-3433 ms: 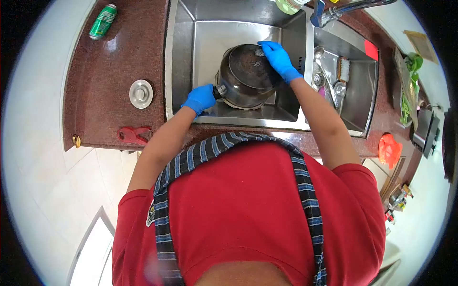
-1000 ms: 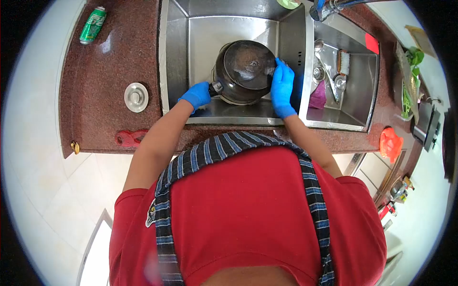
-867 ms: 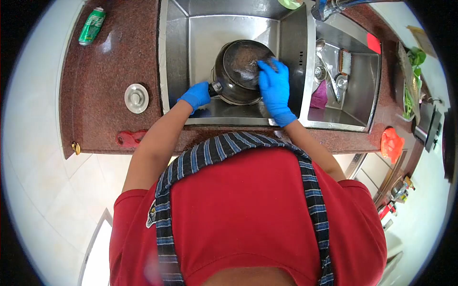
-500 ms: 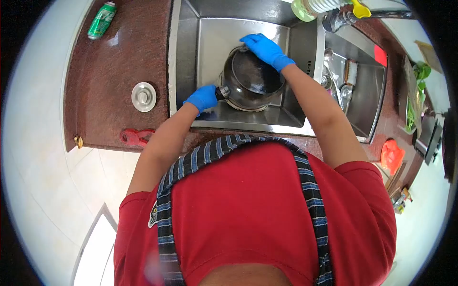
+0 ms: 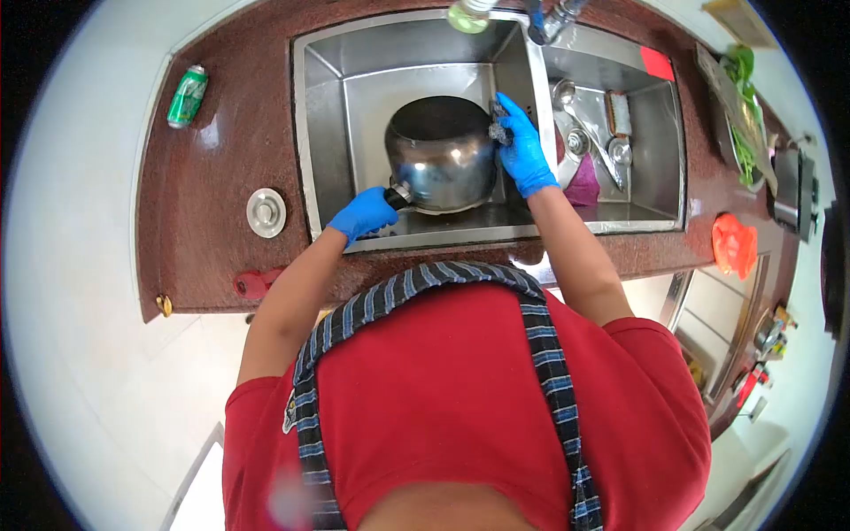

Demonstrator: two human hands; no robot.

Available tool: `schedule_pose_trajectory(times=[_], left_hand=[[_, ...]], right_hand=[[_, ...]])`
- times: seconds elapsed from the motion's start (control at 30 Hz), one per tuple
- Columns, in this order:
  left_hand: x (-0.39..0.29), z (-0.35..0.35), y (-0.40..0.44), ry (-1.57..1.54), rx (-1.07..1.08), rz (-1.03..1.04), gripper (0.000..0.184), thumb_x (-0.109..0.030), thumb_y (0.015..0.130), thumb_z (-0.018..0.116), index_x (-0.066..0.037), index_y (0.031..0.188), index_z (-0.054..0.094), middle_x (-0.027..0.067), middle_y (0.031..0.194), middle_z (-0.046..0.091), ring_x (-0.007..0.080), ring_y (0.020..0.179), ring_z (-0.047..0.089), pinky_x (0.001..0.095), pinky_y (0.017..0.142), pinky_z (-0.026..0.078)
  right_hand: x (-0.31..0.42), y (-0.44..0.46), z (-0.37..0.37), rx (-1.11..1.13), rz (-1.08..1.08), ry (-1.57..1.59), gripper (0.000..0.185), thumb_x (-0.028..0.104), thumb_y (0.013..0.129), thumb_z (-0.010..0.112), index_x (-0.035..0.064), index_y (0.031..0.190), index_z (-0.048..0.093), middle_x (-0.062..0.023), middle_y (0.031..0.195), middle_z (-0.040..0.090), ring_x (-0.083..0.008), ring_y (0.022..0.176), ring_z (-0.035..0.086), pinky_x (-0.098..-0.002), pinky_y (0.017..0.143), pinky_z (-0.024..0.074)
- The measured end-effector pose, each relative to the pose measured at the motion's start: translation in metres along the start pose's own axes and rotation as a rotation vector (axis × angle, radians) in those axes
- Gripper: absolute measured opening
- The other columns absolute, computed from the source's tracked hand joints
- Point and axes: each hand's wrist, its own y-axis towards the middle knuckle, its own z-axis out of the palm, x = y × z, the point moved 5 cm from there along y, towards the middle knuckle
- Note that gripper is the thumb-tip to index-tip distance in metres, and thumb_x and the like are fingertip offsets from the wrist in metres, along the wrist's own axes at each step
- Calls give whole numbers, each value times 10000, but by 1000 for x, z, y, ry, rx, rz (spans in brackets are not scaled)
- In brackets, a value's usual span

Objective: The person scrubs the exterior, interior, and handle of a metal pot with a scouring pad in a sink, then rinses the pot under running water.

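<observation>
A steel pot (image 5: 443, 173) with a blackened bottom is tipped over in the large sink basin (image 5: 329, 133), its dark base facing up and away from me. My left hand (image 5: 365, 215), in a blue glove, is closed around the pot's black handle (image 5: 398, 196) at the lower left. At the pot's right side is my right hand (image 5: 524, 152), also gloved in blue. Its fingers are closed on a dark grey wad that looks like a steel wool scourer (image 5: 501, 134), beside the pot wall. The glove partly covers the wad.
The smaller basin at right holds a ladle (image 5: 591, 128), a brush (image 5: 619, 115) and a purple cloth (image 5: 583, 183). The faucet (image 5: 558, 19) reaches in from the top. On the left counter lie a green can (image 5: 187, 96), a sink strainer (image 5: 266, 212) and a red object (image 5: 254, 284).
My right hand has moved from the pot's dark base to its right side. The pot has tilted, so more of its shiny side wall shows. My left hand keeps the handle. The view has shifted.
</observation>
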Motion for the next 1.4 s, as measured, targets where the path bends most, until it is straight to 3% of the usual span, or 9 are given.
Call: schedule_pose_trajectory(times=[0.2,0.53,0.63,0.73,0.8,0.9,1.0,1.2,1.4], left_hand=[[-19,-11,-32,-288,161,-83,165,-153,737,609,-32,731,497,32,585,483,111,434,441,260,380,358],[-37,15,-27,-622,138,-59,224,-197,854,542,-81,679,463,-3,553,432,104,450,418,267,403,362],[-42,20,-23,-575,121,-36,220,-204,858,545,-70,703,464,8,557,444,109,449,429,267,394,366],[-49,26,-18,-510,151,-47,213,-206,865,544,-68,722,467,23,559,457,115,443,436,269,383,369],[-49,29,-10,-404,172,-23,224,-237,861,557,-74,732,474,26,564,462,116,442,435,269,380,360],[-56,35,-3,-347,191,61,229,-257,843,579,-79,739,477,23,575,466,115,433,426,271,380,352],[-52,35,0,-434,191,12,197,-235,828,579,-80,764,476,21,591,470,110,427,419,274,378,350],[-45,32,-1,-581,222,-6,169,-178,830,557,-55,804,445,31,608,470,111,439,439,278,378,364],[-52,34,-10,-531,217,-20,183,-181,830,560,-42,826,441,49,630,484,119,445,454,288,376,375]], right_hand=[[18,-19,35,249,68,855,650,25,699,491,82,1340,403,-175,1322,449,-347,1250,398,-547,1079,249],[31,-4,54,227,49,985,610,47,716,486,87,1322,430,-171,1310,460,-332,1244,406,-527,1088,241],[33,-7,84,205,35,677,558,35,731,482,53,1288,479,-127,1253,532,-276,1196,464,-449,1075,295],[22,-6,118,145,-248,-454,490,-18,751,502,51,1234,538,-74,1194,566,-170,1070,539,-289,927,426],[-3,-16,151,253,-832,-1006,429,16,710,541,99,1125,607,-99,1035,623,-263,919,600,-352,829,488],[-53,-42,160,562,-1016,-1868,430,253,739,603,143,1153,580,-117,1203,543,-298,1018,554,-471,925,410],[-36,-26,159,481,-985,-1952,440,357,774,564,187,1180,562,-100,1252,509,-296,1059,534,-512,945,373],[-25,115,94,461,4,-1432,497,481,878,410,109,1164,574,-172,1102,608,-283,952,599,-384,867,446],[9,89,74,479,-17,-1413,463,405,899,425,76,1200,550,-164,1028,636,-229,853,620,-368,831,467]])
